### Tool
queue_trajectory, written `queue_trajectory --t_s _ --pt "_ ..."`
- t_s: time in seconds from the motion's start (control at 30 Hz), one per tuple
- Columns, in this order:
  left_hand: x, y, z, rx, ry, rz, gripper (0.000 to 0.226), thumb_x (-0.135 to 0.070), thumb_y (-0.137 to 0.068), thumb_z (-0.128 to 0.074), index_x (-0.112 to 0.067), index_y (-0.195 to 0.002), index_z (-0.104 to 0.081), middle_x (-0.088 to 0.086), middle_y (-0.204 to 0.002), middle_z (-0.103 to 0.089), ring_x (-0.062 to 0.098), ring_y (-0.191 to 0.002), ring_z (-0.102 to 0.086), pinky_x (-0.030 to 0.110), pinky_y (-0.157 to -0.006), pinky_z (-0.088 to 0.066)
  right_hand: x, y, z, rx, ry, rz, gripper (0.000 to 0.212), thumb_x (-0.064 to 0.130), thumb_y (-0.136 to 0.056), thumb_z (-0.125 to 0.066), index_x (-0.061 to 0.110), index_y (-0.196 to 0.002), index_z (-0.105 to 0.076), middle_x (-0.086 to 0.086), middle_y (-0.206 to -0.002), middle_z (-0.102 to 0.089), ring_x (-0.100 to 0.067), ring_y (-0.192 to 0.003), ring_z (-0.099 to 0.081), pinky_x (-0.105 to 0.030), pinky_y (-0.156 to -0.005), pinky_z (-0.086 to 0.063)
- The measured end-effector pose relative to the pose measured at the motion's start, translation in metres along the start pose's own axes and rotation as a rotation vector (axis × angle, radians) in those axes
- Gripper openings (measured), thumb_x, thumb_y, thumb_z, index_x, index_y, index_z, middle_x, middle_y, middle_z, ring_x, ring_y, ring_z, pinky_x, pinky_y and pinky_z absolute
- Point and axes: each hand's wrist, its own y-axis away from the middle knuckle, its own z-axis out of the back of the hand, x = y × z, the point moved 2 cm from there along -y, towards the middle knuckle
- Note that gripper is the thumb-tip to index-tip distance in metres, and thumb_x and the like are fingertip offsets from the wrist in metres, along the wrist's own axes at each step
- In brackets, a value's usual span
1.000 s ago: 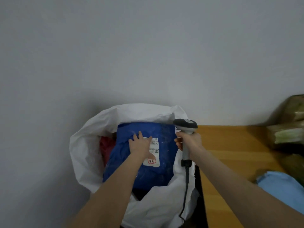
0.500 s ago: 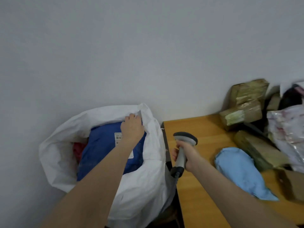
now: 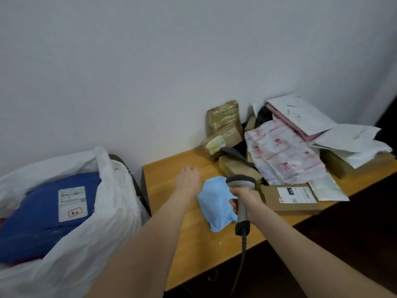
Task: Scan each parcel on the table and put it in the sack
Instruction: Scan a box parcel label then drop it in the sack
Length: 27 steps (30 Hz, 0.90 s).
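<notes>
Right hand [image 3: 245, 200] is wrapped round the scanner [image 3: 241, 182] handle, above the pale blue parcel [image 3: 214, 203]. Left hand [image 3: 188, 179], fingers relaxed and holding nothing, is over the table [image 3: 171, 233] just left of it. More parcels [image 3: 283, 151] are heaped far right. The sack [image 3: 107, 211] stands left, with a dark parcel [image 3: 38, 216] inside.

Where: worn on the person's head.
Way: looked forward and down.
Nearness: close above the table [image 3: 204, 250] and sack [image 3: 103, 222].

A dark curved frame [image 3: 138, 190] stands before a plain white wall [image 3: 150, 61].
</notes>
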Motion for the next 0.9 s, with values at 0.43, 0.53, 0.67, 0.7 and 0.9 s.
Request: queue_trajectory --t_s 0.43,0.53,0.67,0.7,0.9 --pt "-0.172 -0.074 -0.029 0.136 0.126 -0.118 0.039 -0.021 -0.094 -0.051 -0.016 -0.132 -0.046 0.010 -0.131 -0.044 0.029 -0.120 -0.047 0.039 -0.089 -0.045 0.082 -0.053 0.156 -0.201 -0.131 0.101 0.015 0.009 -0.088 -0.066 -0.001 -0.095 -0.057 -0.014 -0.058 -0.059 -0.017 -0.039 -0.052 -0.025 -0.044 -0.047" --pt "-0.183 -0.105 -0.049 0.182 0.234 -0.036 0.041 -0.019 -0.094 -0.050 -0.015 -0.135 -0.043 0.010 -0.135 -0.042 0.028 -0.121 -0.049 0.038 -0.090 -0.046 0.099 -0.091 0.165 -0.192 -0.103 0.088 0.012 0.004 -0.087 -0.065 -0.003 -0.093 -0.057 -0.015 -0.058 -0.059 -0.018 -0.039 -0.052 -0.024 -0.042 -0.048" --pt "-0.182 -0.139 -0.082 0.224 0.504 0.238 0.048 -0.016 -0.093 -0.052 -0.005 -0.137 -0.035 0.015 -0.140 -0.039 0.031 -0.124 -0.045 0.038 -0.094 -0.043 0.105 -0.152 0.163 -0.129 0.009 0.023 0.009 -0.002 -0.083 -0.062 -0.002 -0.091 -0.058 -0.017 -0.076 -0.062 -0.025 -0.066 -0.060 -0.038 -0.069 -0.057" --pt "-0.181 -0.144 -0.090 0.232 0.550 0.307 0.050 -0.017 -0.093 -0.053 -0.004 -0.138 -0.034 0.015 -0.141 -0.038 0.031 -0.126 -0.043 0.037 -0.095 -0.042 0.103 -0.165 0.161 -0.115 0.042 0.001 0.009 -0.001 -0.082 -0.062 0.000 -0.090 -0.057 -0.015 -0.078 -0.061 -0.024 -0.070 -0.060 -0.037 -0.070 -0.057" --pt "-0.175 -0.162 -0.129 0.311 0.725 0.551 0.039 -0.021 -0.090 -0.058 0.003 -0.120 -0.055 0.020 -0.121 -0.059 0.034 -0.111 -0.058 0.040 -0.092 -0.051 0.093 -0.222 0.143 0.007 0.138 -0.060 0.029 0.010 -0.080 -0.071 0.006 -0.106 -0.058 -0.018 -0.106 -0.061 -0.032 -0.102 -0.058 -0.042 -0.090 -0.049"
